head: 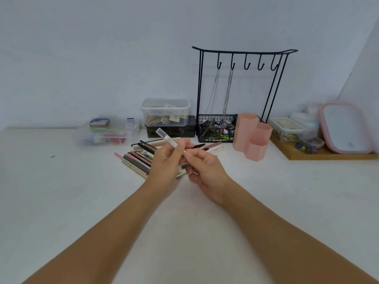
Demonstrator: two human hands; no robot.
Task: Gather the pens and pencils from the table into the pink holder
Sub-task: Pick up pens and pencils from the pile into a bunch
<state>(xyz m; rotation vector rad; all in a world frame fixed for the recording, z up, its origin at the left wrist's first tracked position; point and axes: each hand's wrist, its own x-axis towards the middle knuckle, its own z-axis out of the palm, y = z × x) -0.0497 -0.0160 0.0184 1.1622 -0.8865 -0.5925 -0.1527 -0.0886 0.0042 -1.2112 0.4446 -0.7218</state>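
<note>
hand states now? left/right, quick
Left hand: grips the clear-capped pen, raised above the pile.
Right hand: fingers curled, pinching the pen's lower end, though blur makes the contact uncertain.

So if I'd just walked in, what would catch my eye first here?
Probably the two hands at the centre: the left hand holds up a pen with a clear cap, and the right hand pinches its lower end. Under them lies a heap of pens and pencils on the white table. To the right stands the pink holder, and behind it a tall black wire rack with chains hanging from its hooks.
</note>
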